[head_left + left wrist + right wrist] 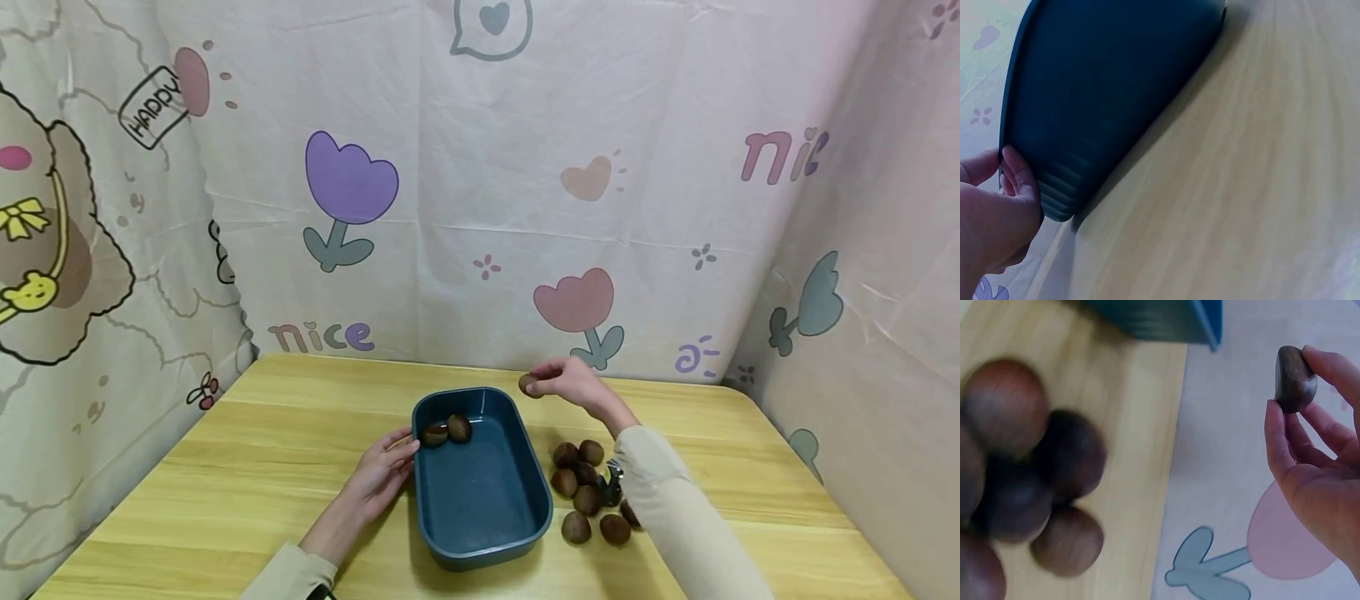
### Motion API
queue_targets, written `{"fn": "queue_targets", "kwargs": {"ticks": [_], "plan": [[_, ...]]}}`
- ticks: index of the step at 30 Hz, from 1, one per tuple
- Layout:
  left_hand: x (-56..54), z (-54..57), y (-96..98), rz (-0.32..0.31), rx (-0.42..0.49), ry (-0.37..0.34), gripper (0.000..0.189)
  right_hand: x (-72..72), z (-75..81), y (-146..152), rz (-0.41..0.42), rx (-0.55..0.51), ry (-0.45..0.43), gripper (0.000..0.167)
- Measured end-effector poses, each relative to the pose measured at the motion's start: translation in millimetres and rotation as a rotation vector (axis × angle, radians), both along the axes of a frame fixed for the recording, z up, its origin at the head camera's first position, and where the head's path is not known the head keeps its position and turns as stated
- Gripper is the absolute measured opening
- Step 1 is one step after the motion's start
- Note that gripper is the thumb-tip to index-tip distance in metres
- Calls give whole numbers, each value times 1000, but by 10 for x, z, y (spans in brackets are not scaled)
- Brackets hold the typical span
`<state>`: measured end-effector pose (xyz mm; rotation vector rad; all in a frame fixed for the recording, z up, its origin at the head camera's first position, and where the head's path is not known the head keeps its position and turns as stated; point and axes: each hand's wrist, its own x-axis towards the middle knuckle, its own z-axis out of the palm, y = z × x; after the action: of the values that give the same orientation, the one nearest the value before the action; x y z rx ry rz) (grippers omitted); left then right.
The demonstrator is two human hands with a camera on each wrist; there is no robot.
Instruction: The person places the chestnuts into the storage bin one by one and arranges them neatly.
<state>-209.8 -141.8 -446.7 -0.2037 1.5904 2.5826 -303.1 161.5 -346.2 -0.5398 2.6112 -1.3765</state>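
My left hand (pixel 381 473) grips the left rim of a dark blue rectangular tub (pixel 480 533), thumb and fingers pinching the edge in the left wrist view. Two brown chestnuts (pixel 459 428) lie inside, near the tub's far left corner. Between thumb and fingertips, my right hand (pixel 573 385) pinches another chestnut (pixel 1295 380) in the air, just beyond the tub's far right corner. Several more chestnuts (pixel 587 500) sit in a loose cluster on the table, right of the tub and beside the right sleeve, which partly covers one.
The pale wooden table (pixel 300 417) carries everything. A printed cloth (pixel 480 200) hangs behind its far edge and along both sides. A small dark shiny object (pixel 613 482) shows at the right cuff, over the chestnut cluster.
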Motion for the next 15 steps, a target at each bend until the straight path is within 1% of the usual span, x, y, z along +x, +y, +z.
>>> {"fn": "queue_targets", "kwargs": {"ticks": [3,7,9,12,15], "plan": [[2,-4,-3,2,-1,2,39,-12,57,-125,12,-27,-3,36],[-2,-14,-8,2,-1,4,39,5,129,-303,-10,-44,-10,36],[-4,-17,-8,2,0,6,39,17,143,-389,-34,-56,-10,36],[-8,-19,-6,2,0,6,38,19,121,-501,-65,-91,-6,34],[-9,-17,-3,0,3,7,39,11,55,-600,-97,-135,-6,29]]}}
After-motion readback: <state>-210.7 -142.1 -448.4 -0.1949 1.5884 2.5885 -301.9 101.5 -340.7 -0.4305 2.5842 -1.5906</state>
